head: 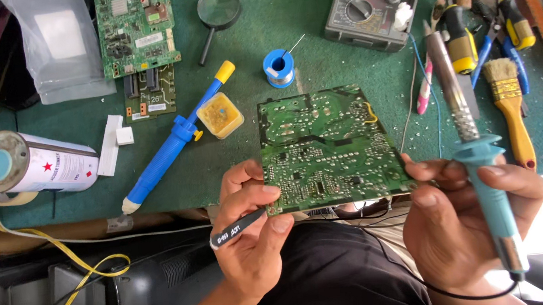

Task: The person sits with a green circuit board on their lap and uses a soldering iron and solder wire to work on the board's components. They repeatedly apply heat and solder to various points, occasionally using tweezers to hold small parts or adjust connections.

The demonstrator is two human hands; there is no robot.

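Observation:
A green circuit board (328, 146) lies solder side up at the near edge of the green bench mat (316, 67). My left hand (249, 232) pinches its near left corner and also holds dark tweezers (239, 227), which stick out to the left. My right hand (466, 209) touches the board's near right corner while gripping a soldering iron (476, 151) with a teal handle, its metal tip pointing away from me, above the mat.
A blue desoldering pump (172, 139), yellow flux tub (219, 115), solder spool (279, 68), magnifying glass (216, 10) and second circuit board (136, 32) lie on the left. A multimeter (373, 4), brush (510, 107) and several screwdrivers crowd the right. A spray can (34, 164) lies far left.

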